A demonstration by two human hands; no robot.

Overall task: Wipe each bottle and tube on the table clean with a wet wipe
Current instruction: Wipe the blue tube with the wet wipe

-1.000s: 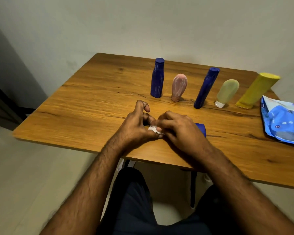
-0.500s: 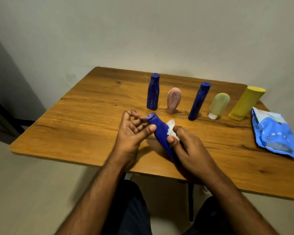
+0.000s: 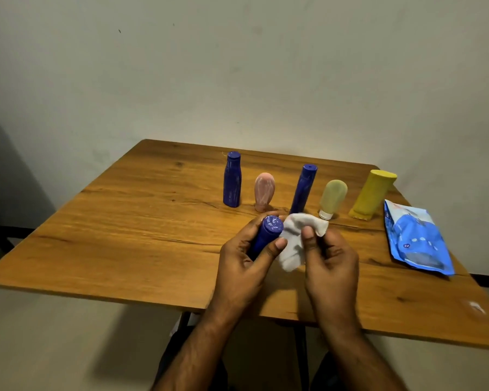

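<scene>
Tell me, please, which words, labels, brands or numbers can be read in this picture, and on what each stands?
None can be read.
Wipes pack: white marks and a small round logo, too blurred to read.
Held blue bottle, in the left hand: pale smears on its end, no legible text.
Standing bottles and tubes: no lettering visible.
Wipe, in the right hand: blank.

No text can be read anywhere — the blue wipes pack [image 3: 417,240] bears small marks and a printed patch — all too blurred to make out.
</scene>
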